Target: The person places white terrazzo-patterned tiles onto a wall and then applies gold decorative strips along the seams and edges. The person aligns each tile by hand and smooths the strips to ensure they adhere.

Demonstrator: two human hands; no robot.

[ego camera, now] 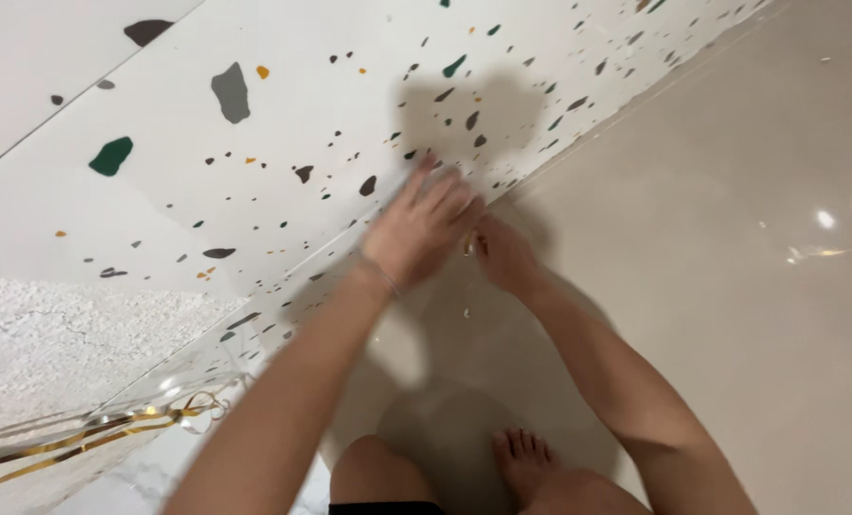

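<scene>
A: What is seen from the head camera?

B: A left hand (424, 227) is laid flat, fingers (442, 195) spread and released, against a white terrazzo-patterned wall (283, 114), just above the seam where the wall meets the glossy beige floor (731, 238).

A: And the other hand?

B: The right hand (502, 256) is held just beside it, low at that same seam. A small pale object (468, 246) seems to be pinched at its fingertips, but what it is cannot be told.

A: What else is shown?

B: A bare foot (523, 460) and a knee (374, 467) are seen on the floor near the bottom edge. Clear wrapping with gold ribbon (111, 431) is seen at the lower left, against the wall's foot.
</scene>
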